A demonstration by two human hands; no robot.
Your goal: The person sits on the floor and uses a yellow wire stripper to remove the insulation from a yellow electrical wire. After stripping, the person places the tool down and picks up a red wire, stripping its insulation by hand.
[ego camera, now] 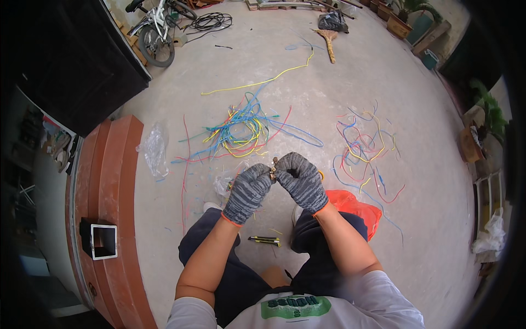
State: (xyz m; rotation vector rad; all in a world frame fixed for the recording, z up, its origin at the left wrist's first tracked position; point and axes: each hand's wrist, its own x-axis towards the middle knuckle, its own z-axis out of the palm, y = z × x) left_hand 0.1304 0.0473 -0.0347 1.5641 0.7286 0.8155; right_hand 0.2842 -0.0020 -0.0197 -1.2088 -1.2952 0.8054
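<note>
Between the fingertips of both gloved hands is a small brass-coloured metal part, too small to identify exactly. My left hand, in a grey knitted work glove with an orange cuff, pinches it from one side. Gloved the same way, my right hand grips it from the other. Below the hands, between my legs, a yellow and black utility knife lies on the concrete floor. Just beyond the hands spreads a tangled coil of blue, yellow, green and red electrical wire. A clear plastic bag lies partly hidden behind my left hand.
Loose wire offcuts lie to the right, near a red plastic bag. Another clear bag is by the red step, which holds a black box. Farther off are a bicycle and a hand broom.
</note>
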